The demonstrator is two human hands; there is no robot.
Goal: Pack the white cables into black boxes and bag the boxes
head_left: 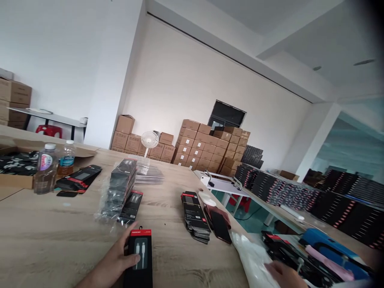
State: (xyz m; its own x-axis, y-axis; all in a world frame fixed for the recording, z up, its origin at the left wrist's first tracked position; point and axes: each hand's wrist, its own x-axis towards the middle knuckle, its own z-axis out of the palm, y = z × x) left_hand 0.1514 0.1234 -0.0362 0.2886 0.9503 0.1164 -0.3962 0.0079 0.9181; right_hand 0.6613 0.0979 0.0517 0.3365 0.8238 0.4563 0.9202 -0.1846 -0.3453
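My left hand point(121, 258) is closed around a black box with a red top band point(141, 272), whose front shows two white cable plugs. Just beyond it, a similar black cable box point(131, 206) leans by a tall stack of boxes in clear plastic wrap point(121, 182). My right hand point(283, 274), smeared by motion and partly cut off by the bottom edge, is at a white plastic bag point(252, 256) at the table's right side. Whether its fingers grip the bag is unclear. Between the hands lies a pile of flat black-and-red packages point(195, 216).
A dark phone point(220, 226) lies right of the package pile. Two bottles, one with a purple label point(45, 170) and one with a blue label point(66, 160), stand left beside an open carton point(18, 180). A blue bag point(330, 248) sits at right. Brown cartons point(201, 148) are stacked behind.
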